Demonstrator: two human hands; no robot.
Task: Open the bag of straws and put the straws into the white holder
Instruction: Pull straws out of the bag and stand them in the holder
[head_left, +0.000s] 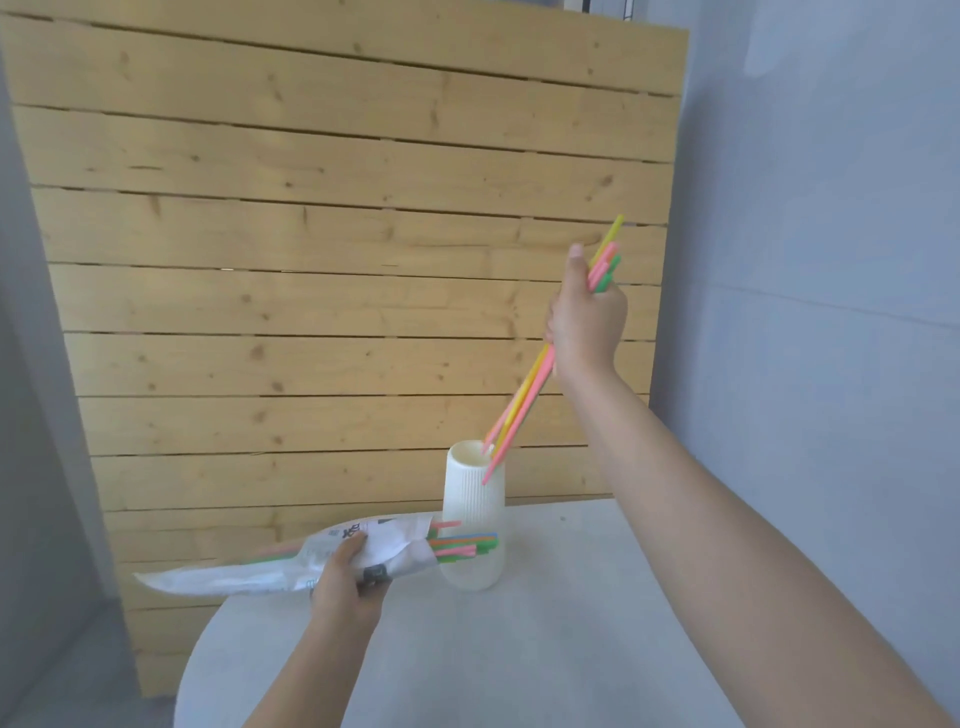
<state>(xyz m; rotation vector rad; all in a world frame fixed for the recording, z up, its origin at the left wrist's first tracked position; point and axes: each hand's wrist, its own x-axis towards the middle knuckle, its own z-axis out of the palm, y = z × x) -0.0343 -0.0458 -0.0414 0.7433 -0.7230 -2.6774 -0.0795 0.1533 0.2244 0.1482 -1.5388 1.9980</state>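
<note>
So the right hand (586, 317) is up high over the far side of the table (545, 649), fingers wrapped tight around a bunch of straws (524, 400), pink, yellow and green ones, thin and straight. The bunch is tilted, top ends poking out above the fist toward the upper right, bottom ends slanting down to the left. The lowest tips are right at the mouth of the white holder (470, 499); a couple look like they're just inside the rim while one pink tip crosses in front of the outside wall, so not all of them are lined up with the opening. The holder itself is a tall white ribbed vase kind of thing, narrower at the top, standing upright near the table's far edge. The left hand (343, 582) is gripping the bag (291, 564), thumb over the top and fingers curled underneath, roughly at the middle of it. The bag is crinkly clear-white plastic with some printed labels, held about level over the table's far left edge, its closed end sticking out past the edge to the left. Its open end points right and sits just in front of the holder's lower half, with more straws (462, 545) in pink, green, orange and blue sticking out of it. Behind everything is a wooden plank wall (337, 234).
</note>
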